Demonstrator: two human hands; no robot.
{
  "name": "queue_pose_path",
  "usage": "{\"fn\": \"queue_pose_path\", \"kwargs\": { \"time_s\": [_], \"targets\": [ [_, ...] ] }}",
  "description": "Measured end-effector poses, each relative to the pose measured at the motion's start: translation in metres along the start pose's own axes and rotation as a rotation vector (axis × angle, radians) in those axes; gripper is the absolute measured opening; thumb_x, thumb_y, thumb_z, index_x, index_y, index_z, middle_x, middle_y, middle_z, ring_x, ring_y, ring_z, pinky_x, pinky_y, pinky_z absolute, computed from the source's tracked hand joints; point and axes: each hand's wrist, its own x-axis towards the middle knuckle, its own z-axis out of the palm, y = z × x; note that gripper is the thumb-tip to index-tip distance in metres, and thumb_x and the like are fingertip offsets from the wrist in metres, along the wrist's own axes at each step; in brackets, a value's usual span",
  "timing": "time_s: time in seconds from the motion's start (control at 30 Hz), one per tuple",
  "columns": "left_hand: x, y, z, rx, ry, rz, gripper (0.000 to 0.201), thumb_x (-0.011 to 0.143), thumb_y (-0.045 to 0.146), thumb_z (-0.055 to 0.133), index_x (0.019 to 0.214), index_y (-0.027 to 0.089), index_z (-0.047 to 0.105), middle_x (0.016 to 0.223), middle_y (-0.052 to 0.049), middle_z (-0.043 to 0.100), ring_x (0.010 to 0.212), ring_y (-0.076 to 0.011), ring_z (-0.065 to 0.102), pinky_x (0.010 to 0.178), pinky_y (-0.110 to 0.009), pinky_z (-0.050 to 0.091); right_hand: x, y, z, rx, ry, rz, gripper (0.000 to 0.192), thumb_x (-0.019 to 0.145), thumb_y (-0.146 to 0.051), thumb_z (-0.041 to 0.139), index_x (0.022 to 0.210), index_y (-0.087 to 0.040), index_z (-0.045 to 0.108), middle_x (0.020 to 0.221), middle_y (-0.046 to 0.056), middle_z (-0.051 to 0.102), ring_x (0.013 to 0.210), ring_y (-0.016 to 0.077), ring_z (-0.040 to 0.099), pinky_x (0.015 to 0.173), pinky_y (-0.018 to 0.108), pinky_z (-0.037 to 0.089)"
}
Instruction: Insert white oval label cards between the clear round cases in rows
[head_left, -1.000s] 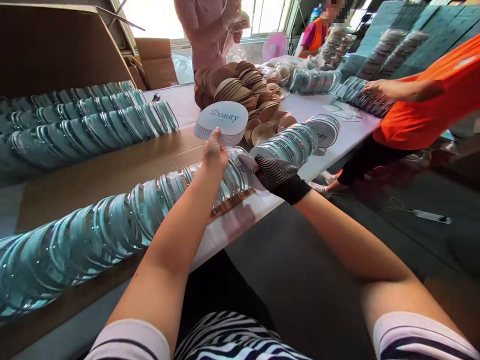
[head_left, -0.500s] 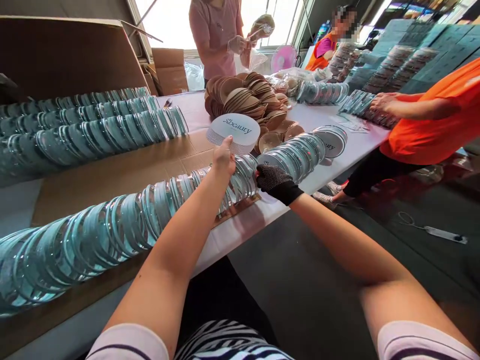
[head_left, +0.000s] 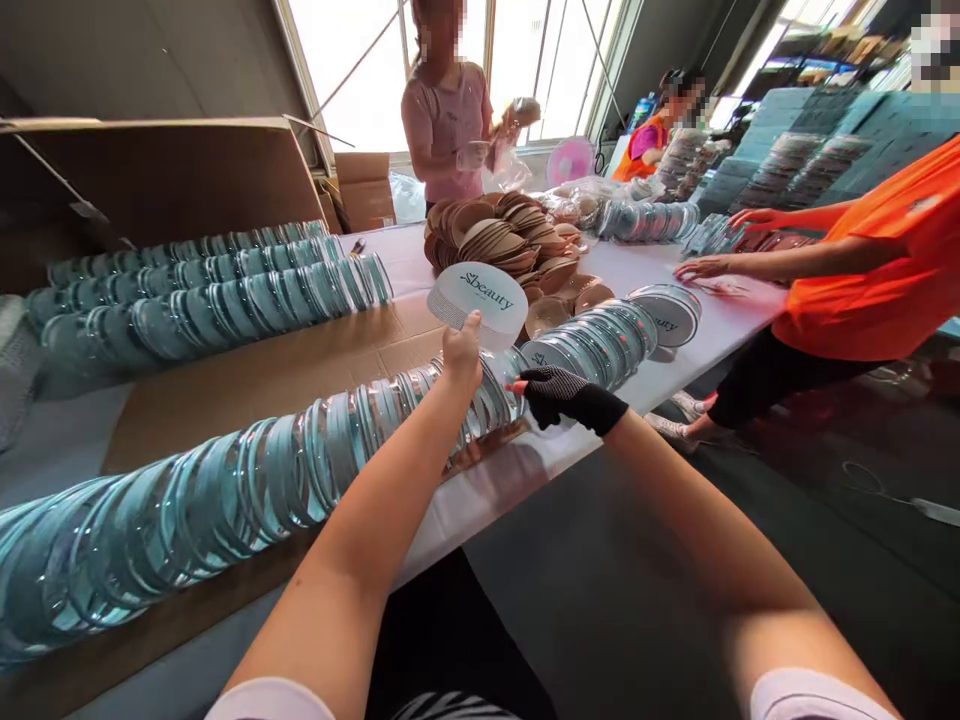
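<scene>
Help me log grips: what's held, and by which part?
The left hand holds the cards by their near edge; whether the right hand holds anything cannot be told.

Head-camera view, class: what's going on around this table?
The person's left hand holds a stack of white oval cards printed "beauty". Their black-gloved right hand is at the end of the nearest row of clear round packages; whether it grips one is unclear. Brown cup-shaped pieces lie heaped behind the cards. A co-worker in orange reaches over the table.
</scene>
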Motion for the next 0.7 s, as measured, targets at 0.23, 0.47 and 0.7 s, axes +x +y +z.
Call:
{"fn": "queue_pose_path", "kwargs": {
  "time_s": [0.23,0.47,0.7],
  "targets": [
    [-0.033,0.014,-0.005,0.221,-0.105,0.169,0.009,0.079,0.018,0.07,0.086,0.016,0.074,0.086,-0.004,0.076,0.089,-0.0193,0.071,0.089,-0.031,0.053,0.008,-0.05,-0.048,-0.464,0.765,-0.481,0.05,0.094,-0.041,0.044,0.134,-0.012,0.053,0.128,0.017,0.063,0.116,0.0246,0.061,0.099,0.04,0.047],
    [-0.086,0.04,-0.04,0.292,-0.096,0.176,0.015,0.076,0.03,0.074,0.082,0.017,0.075,0.077,-0.003,0.074,0.084,-0.021,0.07,0.078,-0.03,0.055,-0.03,-0.063,0.03,-0.601,0.818,-0.619,0.054,0.087,-0.033,0.051,0.137,-0.015,0.055,0.135,0.016,0.059,0.123,0.029,0.056,0.101,0.046,0.047],
    [-0.088,0.063,-0.033,-0.012,-0.014,-0.039,0.022,0.08,0.016,0.071,0.101,0.019,0.073,0.092,-0.003,0.076,0.099,-0.0192,0.07,0.089,-0.03,0.054,-0.055,-0.04,0.017,-0.217,1.202,-0.345,0.05,0.089,-0.04,0.042,0.122,-0.006,0.059,0.119,0.023,0.065,0.105,0.0271,0.063,0.08,0.036,0.053]
  ]
}}
